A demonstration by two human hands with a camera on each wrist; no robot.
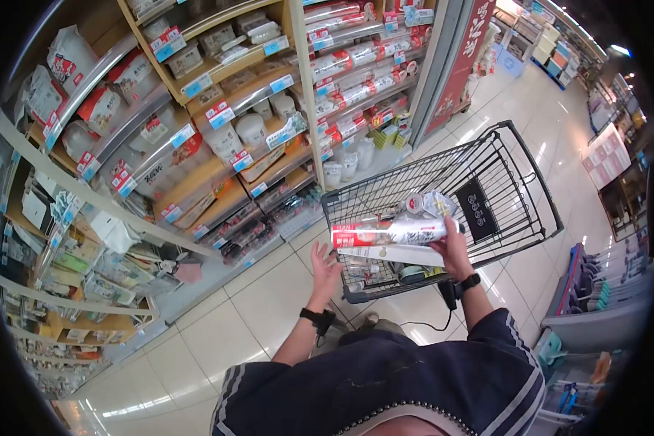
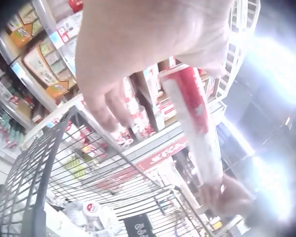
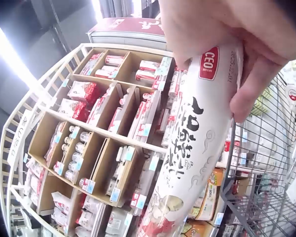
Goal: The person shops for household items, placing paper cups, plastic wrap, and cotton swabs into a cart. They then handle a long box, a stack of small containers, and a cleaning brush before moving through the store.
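Note:
My right hand [image 1: 454, 252] grips one end of a long white roll with red printing [image 1: 389, 233], its plastic wrapping printed with dark characters. In the right wrist view, fingers curl round the top of the roll [image 3: 192, 133], beside a red label. The left hand [image 1: 325, 274] is raised near the roll's red end, fingers spread and holding nothing. Seen from the left wrist, that hand [image 2: 153, 44] hangs close over the red end of the roll [image 2: 192, 113]. The roll is above a black wire shopping cart [image 1: 519, 145].
Inside the cart are a long white box [image 1: 392, 254], wrapped goods [image 1: 436, 202] and a dark green item [image 1: 413, 274]. Shelves [image 1: 218, 109] of packaged goods stand ahead and left. Tiled floor [image 1: 258, 320] surrounds the cart, with more displays [image 1: 603, 291] at right.

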